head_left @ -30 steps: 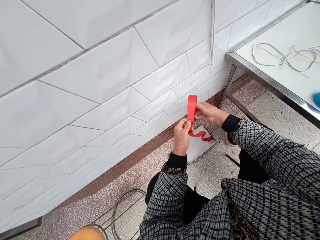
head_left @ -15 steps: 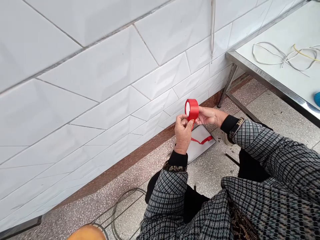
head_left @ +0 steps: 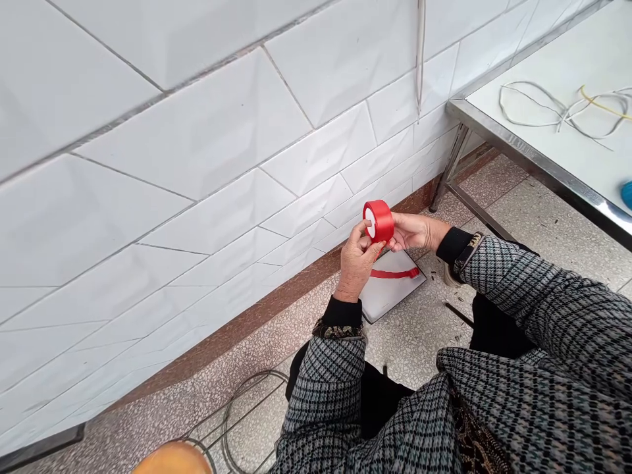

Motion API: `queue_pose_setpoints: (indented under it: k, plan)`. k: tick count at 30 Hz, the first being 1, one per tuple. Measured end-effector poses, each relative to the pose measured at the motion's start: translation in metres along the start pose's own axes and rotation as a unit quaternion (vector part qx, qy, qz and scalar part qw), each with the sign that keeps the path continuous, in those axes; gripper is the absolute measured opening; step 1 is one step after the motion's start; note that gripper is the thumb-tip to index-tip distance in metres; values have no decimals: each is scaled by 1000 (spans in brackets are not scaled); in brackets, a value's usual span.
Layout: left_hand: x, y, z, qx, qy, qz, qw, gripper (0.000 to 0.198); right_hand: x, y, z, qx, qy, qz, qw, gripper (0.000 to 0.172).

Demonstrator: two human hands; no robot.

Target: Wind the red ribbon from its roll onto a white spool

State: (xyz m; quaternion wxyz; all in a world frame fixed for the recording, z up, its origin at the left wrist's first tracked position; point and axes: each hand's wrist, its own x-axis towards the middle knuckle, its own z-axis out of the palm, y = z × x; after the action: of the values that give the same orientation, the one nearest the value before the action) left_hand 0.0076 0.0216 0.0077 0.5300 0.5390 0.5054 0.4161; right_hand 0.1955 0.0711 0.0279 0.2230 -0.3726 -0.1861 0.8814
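A red ribbon roll with a white core is held up in front of the tiled wall. My left hand is closed on its lower left side, thumb on the core. My right hand grips the roll from the right. A loose red ribbon end trails down from the roll across a white flat board lying on the floor by the wall.
A steel-framed table stands at right with grey and yellow wires and a blue object on it. A wire hoop and an orange round thing lie on the terrazzo floor near my knees.
The roll has turned from edge-on to showing its white core. The loose ribbon tail has drawn tighter and straighter across the board. Both hands shifted slightly lower.
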Motion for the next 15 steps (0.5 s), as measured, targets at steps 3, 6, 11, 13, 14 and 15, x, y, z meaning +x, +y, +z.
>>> queue_pose_setpoints:
  k: [3, 6, 11, 13, 14, 15]
  plan:
    - [-1, 1, 1, -38, -13, -5, 999, 51, 0, 1, -1, -7, -6, -1, 1000, 27]
    - [-2, 5, 2, -54, -20, -8, 998, 53, 2, 3, -1, -12, 3, 2, 1000, 31]
    - [-3, 11, 1, -72, -25, -19, 997, 57, 1, 1, 0, -59, 12, -12, 998, 30]
    - [-3, 13, -1, -89, -35, -40, 995, 62, -2, -2, -2, -115, 19, -46, 992, 22]
    - [-3, 14, -3, -98, -43, -54, 993, 64, -4, -4, -3, -151, 26, -72, 986, 18]
    - [-2, 15, -5, -106, -53, -69, 991, 66, -5, -6, -6, -188, 35, -101, 976, 16]
